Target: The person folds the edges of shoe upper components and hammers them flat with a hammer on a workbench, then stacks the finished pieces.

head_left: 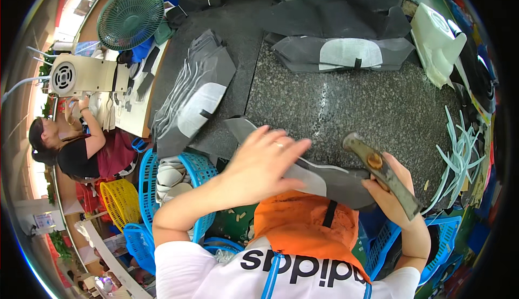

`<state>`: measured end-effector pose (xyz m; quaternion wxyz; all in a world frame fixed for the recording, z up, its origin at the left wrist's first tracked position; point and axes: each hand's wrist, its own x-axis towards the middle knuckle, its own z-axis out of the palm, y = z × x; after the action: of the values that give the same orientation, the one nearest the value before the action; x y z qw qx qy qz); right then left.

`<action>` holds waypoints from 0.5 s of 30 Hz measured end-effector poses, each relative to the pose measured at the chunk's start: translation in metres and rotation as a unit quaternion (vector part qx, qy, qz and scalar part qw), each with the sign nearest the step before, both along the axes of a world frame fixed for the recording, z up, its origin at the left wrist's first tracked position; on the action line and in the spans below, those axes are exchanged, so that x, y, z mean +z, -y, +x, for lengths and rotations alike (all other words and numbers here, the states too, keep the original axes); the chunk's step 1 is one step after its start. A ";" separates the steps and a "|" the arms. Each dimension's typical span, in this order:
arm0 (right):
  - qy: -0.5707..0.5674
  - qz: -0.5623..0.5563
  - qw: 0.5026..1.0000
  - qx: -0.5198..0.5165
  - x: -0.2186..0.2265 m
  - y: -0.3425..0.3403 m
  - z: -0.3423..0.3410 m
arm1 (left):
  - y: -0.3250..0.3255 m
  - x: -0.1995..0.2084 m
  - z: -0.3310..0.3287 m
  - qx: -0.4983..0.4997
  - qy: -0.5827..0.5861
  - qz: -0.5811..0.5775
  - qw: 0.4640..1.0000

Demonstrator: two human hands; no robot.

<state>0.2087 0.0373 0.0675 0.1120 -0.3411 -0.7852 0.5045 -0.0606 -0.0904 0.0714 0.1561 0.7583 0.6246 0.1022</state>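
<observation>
The left hand's fingers fan wide over the grey pale-patched panel; rightward of them, the right hand's fingers pinch its end while holding a hammer. Pinching lightly should avoid creasing.

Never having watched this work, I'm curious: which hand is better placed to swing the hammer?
Probably the right hand: it appears to hold the hammer while touching the dark piece at its right end. The left hand, spread over the piece's left part, shows no tool.
</observation>
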 end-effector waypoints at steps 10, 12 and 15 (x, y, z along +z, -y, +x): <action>0.009 0.076 0.991 -0.112 -0.033 -0.008 0.040 | -0.070 -0.034 -0.026 0.020 -0.077 0.022 0.997; 0.023 0.061 0.989 -0.130 -0.031 -0.009 0.040 | -0.078 -0.035 -0.084 0.195 -0.272 0.099 0.937; 0.012 0.050 0.988 -0.145 -0.036 -0.011 0.038 | -0.056 -0.024 -0.169 0.320 -0.267 0.051 0.908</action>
<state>0.2465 0.0479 0.0319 0.1917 -0.4518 -0.7530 0.4383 -0.2292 -0.0345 0.0477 -0.0967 0.5238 0.8459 -0.0281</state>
